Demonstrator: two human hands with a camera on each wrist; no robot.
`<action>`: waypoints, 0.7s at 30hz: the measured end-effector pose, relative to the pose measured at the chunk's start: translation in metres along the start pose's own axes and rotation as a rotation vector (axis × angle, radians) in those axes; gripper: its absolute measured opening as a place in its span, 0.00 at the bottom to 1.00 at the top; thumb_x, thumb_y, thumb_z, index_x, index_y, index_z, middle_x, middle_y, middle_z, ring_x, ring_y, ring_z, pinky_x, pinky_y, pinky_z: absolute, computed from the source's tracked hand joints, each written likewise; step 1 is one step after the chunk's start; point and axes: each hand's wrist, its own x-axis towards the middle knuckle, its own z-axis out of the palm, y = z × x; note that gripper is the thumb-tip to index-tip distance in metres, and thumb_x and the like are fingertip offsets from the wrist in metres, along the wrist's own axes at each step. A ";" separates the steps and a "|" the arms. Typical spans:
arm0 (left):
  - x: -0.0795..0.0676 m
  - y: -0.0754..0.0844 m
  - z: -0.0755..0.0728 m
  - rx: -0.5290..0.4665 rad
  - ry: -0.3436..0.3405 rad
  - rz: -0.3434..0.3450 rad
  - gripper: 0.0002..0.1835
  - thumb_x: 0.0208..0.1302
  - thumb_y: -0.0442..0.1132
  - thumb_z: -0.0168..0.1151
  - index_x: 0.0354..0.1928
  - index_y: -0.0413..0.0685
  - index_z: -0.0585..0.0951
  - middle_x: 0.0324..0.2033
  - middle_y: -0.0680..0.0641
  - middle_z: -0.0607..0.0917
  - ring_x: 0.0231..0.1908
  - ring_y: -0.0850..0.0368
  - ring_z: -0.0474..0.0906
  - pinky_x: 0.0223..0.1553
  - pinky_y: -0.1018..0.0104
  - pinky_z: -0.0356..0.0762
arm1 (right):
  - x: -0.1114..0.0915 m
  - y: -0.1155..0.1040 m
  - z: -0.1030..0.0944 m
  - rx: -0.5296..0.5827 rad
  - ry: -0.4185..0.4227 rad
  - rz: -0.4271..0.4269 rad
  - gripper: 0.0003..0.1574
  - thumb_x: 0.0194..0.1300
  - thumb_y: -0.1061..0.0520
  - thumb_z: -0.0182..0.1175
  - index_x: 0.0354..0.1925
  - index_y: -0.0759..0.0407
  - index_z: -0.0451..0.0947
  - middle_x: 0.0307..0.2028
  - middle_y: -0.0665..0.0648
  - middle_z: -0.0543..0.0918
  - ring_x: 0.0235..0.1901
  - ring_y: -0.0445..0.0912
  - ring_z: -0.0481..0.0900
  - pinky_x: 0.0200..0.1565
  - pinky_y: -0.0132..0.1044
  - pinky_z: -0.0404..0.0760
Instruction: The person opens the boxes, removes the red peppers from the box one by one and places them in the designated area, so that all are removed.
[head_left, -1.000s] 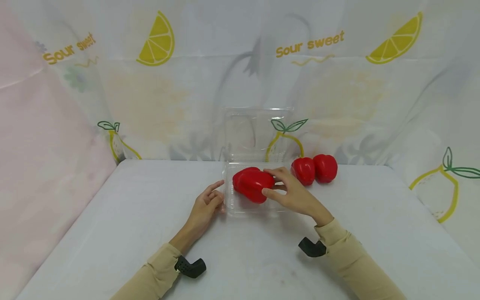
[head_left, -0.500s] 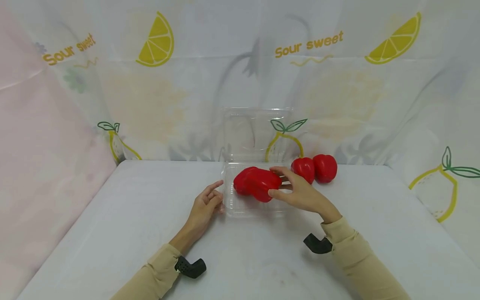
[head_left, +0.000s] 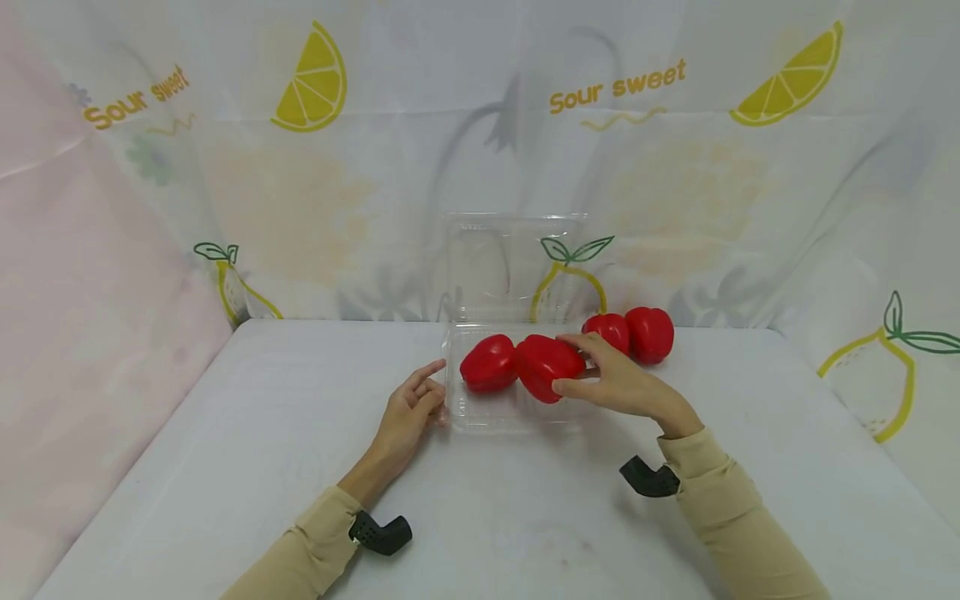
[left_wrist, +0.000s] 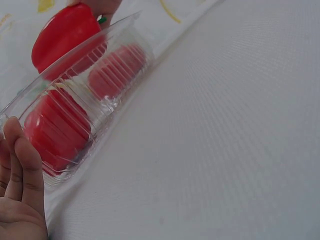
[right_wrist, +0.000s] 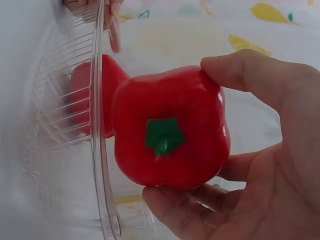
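In the head view, my right hand point(head_left: 621, 382) grips a red bell pepper point(head_left: 549, 369), thumb on the near side and fingers on the far side. The right wrist view shows its green stem point(right_wrist: 164, 137). This pepper is above the right part of a clear plastic clamshell box point(left_wrist: 95, 122) whose lid point(head_left: 480, 267) stands up at the back. Another red bell pepper point(head_left: 487, 365) lies in the box's left part. My left hand point(head_left: 405, 417) is at the box's left wall, fingers loosely bent; the fingertips point(left_wrist: 27, 150) appear to touch its rim.
Two more red peppers, a nearer one point(head_left: 607, 332) and a farther one point(head_left: 650, 335), stand together on the white table point(head_left: 300, 417), right of the box. A printed cloth point(head_left: 405, 167) hangs behind the table. Each sleeved wrist wears a black camera mount point(head_left: 381, 533).
My right hand has moved right with its pepper, from over the left pepper to over the box's right part. The left pepper now shows more fully. My left hand stays put.
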 end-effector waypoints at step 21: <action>0.001 -0.001 0.000 -0.009 0.004 0.013 0.26 0.67 0.29 0.49 0.67 0.43 0.64 0.28 0.53 0.73 0.24 0.64 0.72 0.29 0.75 0.75 | -0.012 0.006 -0.026 -0.034 -0.006 0.110 0.50 0.57 0.43 0.65 0.69 0.50 0.52 0.61 0.62 0.67 0.58 0.60 0.68 0.46 0.45 0.82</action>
